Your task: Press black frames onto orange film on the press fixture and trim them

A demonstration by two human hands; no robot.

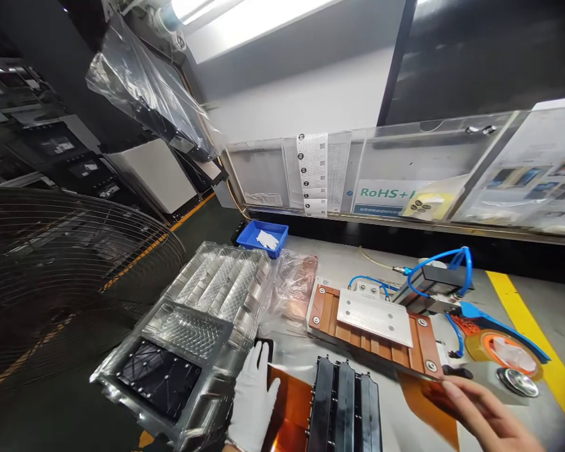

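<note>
My left hand wears a white glove and lies with its fingers stretched, its thumb spread toward an amber film sheet. A dark, rounded object is partly hidden behind its fingertips. My right hand, bare, pinches the edge of another piece of amber film, which hangs below the fingers and is slightly blurred. Between the hands stand black ribbed plastic parts in a row. Just beyond them is a brown fixture topped by a silver metal plate.
Clear plastic trays are stacked at left, with a black panel in the top one. Behind are a blue bin holding a white glove and a plastic bag. Blue air hoses and a tape roll lie right. A fan guard stands far left.
</note>
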